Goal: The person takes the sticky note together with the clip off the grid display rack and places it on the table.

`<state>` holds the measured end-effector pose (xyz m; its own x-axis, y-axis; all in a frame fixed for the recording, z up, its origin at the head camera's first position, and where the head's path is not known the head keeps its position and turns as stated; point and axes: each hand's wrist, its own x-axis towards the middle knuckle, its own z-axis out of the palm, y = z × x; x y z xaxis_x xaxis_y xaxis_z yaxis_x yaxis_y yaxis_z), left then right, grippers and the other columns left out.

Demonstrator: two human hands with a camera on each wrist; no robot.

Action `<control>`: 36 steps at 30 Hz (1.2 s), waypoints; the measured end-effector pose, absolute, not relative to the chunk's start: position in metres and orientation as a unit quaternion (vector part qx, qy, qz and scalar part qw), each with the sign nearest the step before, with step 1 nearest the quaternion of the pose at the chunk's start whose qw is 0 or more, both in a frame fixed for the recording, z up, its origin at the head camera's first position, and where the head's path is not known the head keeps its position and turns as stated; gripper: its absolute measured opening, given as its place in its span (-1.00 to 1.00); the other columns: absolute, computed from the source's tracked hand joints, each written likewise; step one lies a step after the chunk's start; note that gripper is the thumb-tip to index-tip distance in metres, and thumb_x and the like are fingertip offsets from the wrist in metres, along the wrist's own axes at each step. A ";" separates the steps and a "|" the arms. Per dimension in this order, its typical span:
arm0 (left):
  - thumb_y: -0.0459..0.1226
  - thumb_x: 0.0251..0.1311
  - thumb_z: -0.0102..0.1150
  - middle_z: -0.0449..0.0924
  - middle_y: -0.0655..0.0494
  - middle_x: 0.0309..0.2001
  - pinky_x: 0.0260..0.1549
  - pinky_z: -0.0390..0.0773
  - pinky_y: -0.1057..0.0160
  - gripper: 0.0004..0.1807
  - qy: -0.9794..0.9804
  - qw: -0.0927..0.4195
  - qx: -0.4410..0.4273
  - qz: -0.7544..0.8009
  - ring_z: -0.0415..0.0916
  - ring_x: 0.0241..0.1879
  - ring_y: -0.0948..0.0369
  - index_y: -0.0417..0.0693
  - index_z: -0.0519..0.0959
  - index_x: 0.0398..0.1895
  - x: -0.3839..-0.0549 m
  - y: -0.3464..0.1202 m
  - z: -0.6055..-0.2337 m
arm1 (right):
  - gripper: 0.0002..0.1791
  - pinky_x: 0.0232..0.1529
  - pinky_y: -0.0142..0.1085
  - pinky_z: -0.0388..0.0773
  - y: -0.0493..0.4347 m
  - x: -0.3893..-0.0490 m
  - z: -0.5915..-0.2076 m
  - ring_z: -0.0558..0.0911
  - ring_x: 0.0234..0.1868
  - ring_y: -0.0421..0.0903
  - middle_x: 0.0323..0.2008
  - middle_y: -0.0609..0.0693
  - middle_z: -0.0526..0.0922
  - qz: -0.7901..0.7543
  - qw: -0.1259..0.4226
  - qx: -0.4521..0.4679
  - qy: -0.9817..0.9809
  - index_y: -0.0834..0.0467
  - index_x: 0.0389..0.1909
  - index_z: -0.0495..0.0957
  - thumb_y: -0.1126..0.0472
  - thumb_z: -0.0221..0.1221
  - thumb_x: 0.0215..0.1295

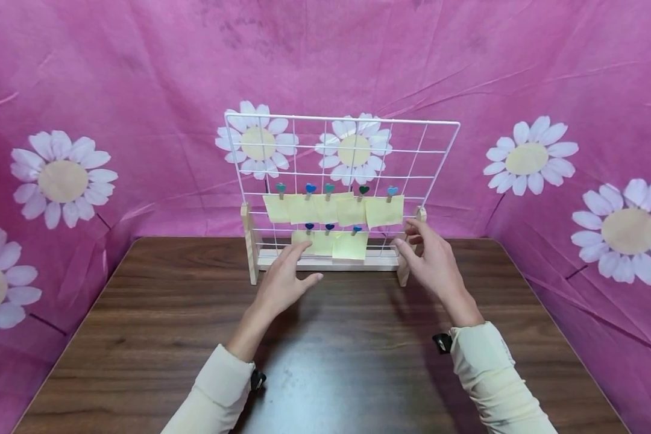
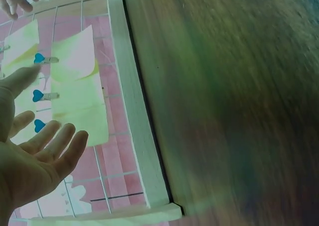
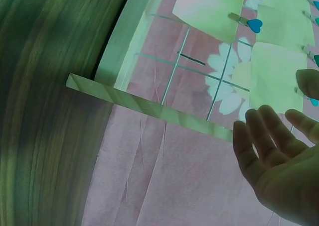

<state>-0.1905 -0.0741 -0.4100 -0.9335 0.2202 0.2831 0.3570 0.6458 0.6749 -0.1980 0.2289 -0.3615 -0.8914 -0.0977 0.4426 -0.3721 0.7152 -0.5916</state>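
A white wire grid [image 1: 343,119] stands upright in a wooden base [image 1: 325,265]. Yellow sticky notes [image 1: 384,212] hang on it in two rows, pinned by small wooden clips with blue and green hearts [image 1: 392,191]. My left hand [image 1: 283,283] is in front of the lower row, fingers spread and thumb pointing right; nothing is in it. In the left wrist view its fingertips overlap the lower notes [image 2: 79,106]. My right hand [image 1: 431,256] is by the grid's right post, fingers loosely bent and holding nothing. Its fingertips lie near the rightmost upper note [image 3: 276,79] in the right wrist view.
The grid stands toward the back of a dark brown wooden table [image 1: 325,361]. Behind and at both sides hangs a pink cloth [image 1: 163,120] printed with large white daisies. A wooden side post [image 1: 249,247] holds up the grid's left side.
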 end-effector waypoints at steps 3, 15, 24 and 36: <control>-0.18 0.17 0.48 0.44 -0.04 0.35 0.28 0.50 -0.12 -0.26 -0.902 0.091 -0.160 -0.390 0.42 0.30 -0.02 -0.09 0.42 0.41 -0.191 -0.070 -0.409 | -0.52 -0.17 0.05 0.72 0.229 -0.201 -0.360 0.69 -0.12 0.17 -0.10 0.25 0.65 0.357 0.208 0.140 -0.900 0.35 0.25 0.46 0.30 0.28 0.37; -0.19 0.22 0.42 0.62 -0.09 0.12 0.06 0.64 -0.09 -0.44 -0.876 0.083 -0.160 -0.447 0.59 0.08 -0.03 -0.10 0.54 0.28 -0.198 -0.057 -0.398 | -0.54 -0.17 0.06 0.73 0.225 -0.213 -0.353 0.68 -0.19 0.14 -0.11 0.28 0.69 0.390 0.231 0.139 -0.881 0.36 0.22 0.46 0.40 0.28 0.32; -0.27 0.24 0.39 0.66 -0.12 0.02 -0.04 0.72 0.02 -0.52 -0.826 0.051 -0.157 -0.538 0.66 -0.05 -0.02 -0.19 0.57 0.21 -0.207 -0.042 -0.390 | -0.53 -0.28 -0.63 0.57 0.229 -0.216 -0.347 0.67 -0.23 0.09 -0.11 0.26 0.70 0.407 0.231 0.132 -0.874 0.37 0.23 0.46 0.39 0.29 0.33; -0.30 0.26 0.36 0.64 -0.17 0.06 -0.16 0.76 0.07 -0.54 -0.787 0.045 -0.157 -0.595 0.66 -0.04 -0.04 -0.18 0.56 0.21 -0.216 -0.024 -0.383 | -0.51 -0.33 -0.66 0.54 0.228 -0.224 -0.336 0.69 -0.26 0.10 -0.09 0.27 0.71 0.417 0.228 0.122 -0.871 0.32 0.27 0.46 0.33 0.28 0.36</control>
